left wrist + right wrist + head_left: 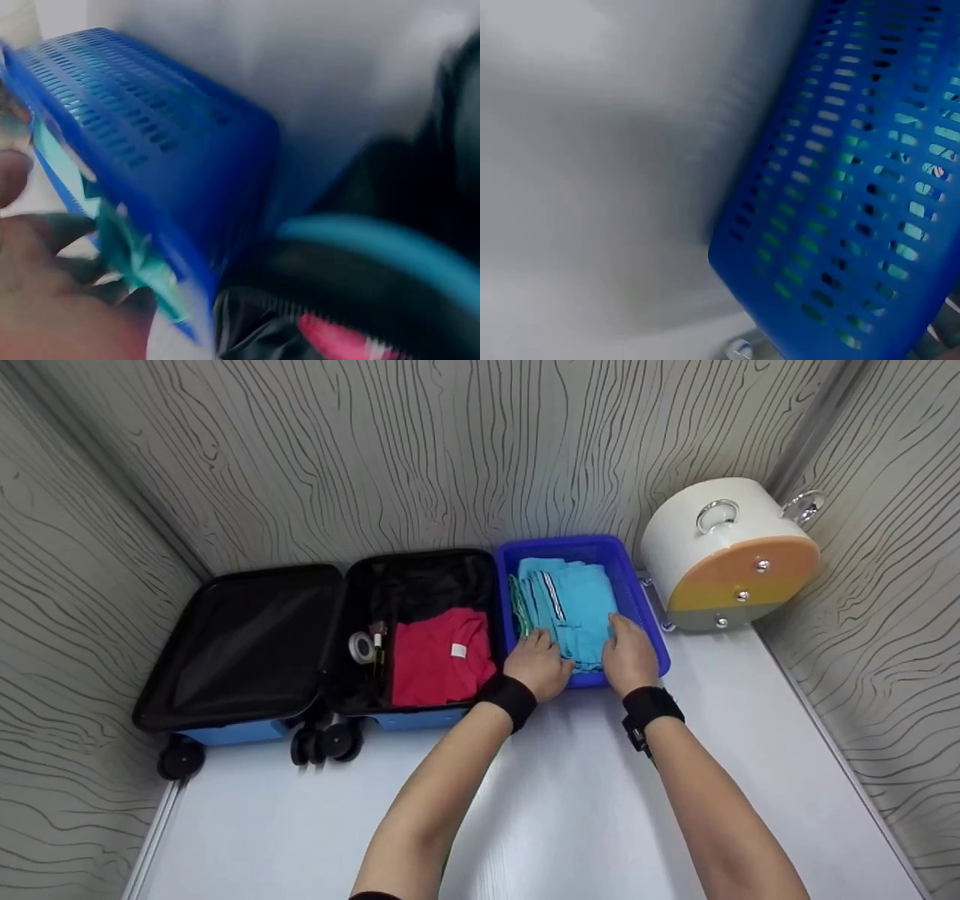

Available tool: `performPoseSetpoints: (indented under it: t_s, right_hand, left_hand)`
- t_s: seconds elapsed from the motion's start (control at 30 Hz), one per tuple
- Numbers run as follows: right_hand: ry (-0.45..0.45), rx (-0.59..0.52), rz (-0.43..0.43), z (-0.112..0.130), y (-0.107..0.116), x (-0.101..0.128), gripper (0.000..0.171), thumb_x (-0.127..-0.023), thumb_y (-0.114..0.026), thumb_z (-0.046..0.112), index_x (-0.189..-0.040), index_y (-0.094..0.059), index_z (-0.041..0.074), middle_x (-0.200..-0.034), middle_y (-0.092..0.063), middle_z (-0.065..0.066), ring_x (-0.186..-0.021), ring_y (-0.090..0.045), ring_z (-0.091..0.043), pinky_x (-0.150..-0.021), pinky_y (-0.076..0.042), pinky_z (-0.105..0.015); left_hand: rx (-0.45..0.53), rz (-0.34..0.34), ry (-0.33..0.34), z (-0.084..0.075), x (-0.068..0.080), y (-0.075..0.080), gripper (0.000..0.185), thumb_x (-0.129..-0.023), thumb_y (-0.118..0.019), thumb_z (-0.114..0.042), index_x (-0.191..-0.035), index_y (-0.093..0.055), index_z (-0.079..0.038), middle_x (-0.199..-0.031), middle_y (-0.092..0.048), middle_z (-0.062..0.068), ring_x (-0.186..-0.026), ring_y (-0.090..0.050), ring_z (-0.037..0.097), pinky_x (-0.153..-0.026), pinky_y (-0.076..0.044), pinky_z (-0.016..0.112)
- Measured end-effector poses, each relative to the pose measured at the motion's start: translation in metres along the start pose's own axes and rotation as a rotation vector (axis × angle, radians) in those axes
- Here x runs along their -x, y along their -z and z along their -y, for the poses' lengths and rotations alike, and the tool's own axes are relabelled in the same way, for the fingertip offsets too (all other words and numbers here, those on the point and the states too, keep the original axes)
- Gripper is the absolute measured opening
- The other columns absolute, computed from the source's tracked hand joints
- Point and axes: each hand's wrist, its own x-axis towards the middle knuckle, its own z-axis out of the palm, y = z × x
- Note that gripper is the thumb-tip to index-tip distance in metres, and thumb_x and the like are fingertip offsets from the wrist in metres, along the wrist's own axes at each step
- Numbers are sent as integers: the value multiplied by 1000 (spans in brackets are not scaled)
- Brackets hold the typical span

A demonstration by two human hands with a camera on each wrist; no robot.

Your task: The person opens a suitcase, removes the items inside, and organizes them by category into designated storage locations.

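A folded light-blue garment with a dark and white striped band lies in a blue plastic basket. My left hand reaches over the front rim and touches the garment's front left part. In the left wrist view, its spread fingers extend to the green-blue cloth at the basket's mouth. Along the garment's front right edge rests my right hand, between cloth and basket wall; its lower fingers are hidden. Green-edged cloth shows at the basket's left side.
Left of the basket lies an opened suitcase, with a bare black half and a half holding a red garment, a white roll and small items. A white drum-shaped case with a striped front stands right on the white table.
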Motion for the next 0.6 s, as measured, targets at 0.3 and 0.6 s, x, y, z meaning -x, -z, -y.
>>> performPoseSetpoints:
  t_s: [0.3, 0.6]
  right_hand:
    - [100, 297, 199, 7, -4, 8, 46, -103, -40, 27, -95, -76, 0, -111, -71, -21, -104, -65, -45, -88, -51, -62]
    - [44, 308, 395, -1, -4, 4, 57, -105, -28, 32, -92, -71, -2, -113, -69, -25, -108, -63, -47, -95, -47, -62]
  left_hand:
    - [-122, 112, 47, 5, 2, -3, 89, -102, -17, -73, -153, -48, -7, -159, -43, 9, -149, -34, 22, -124, -17, 41]
    - [-127, 166, 58, 9, -7, -17, 98, -96, -18, -81, -155, -44, -7, -160, -41, 7, -150, -33, 20, -125, -13, 39]
